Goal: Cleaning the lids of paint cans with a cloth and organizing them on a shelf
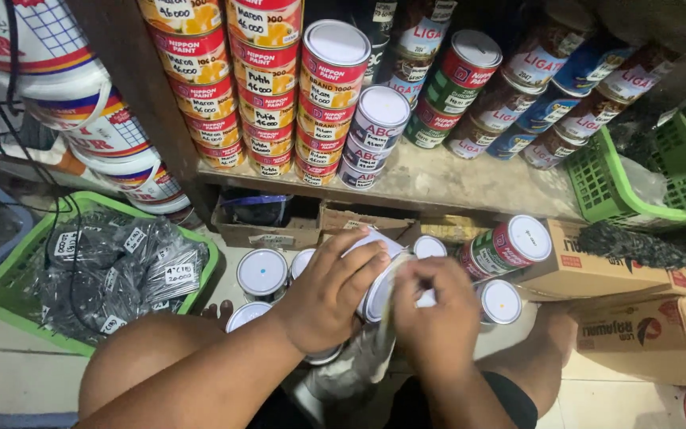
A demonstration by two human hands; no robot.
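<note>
- Gripping is observed at both hands: the left hand (329, 294) is closed over the top of a small paint can (380, 280), fingers spread across its white lid; the right hand (432, 311) is clamped on the same can from the other side, fingers curled at the lid's edge.
- The can is held tilted, its white lid turned toward the left hand; a white label shows at the right fingers. The body is largely hidden by both hands, so its colour cannot be told.
- The can is held low, above the floor and between the knees, just in front of a wooden shelf (454, 187).
- Just left of the grip, a white-lidded can with a blue dot (262, 272) is noted standing upright; another white lid (246, 314) lies nearer the left forearm.
- Just right of the grip, a white-lidded can with a yellow dot (500, 302) stands upright; beyond it a red and green can (506, 248) lies on its side against a cardboard box (589, 270).
- Above the grip, stacked cans (267, 87) fill the shelf.
- Well left of the grip, a green basket (9, 290) of dark bagged items is recorded.
- A grey bag (351, 365) hangs directly beneath the hands, screening the floor there.
</note>
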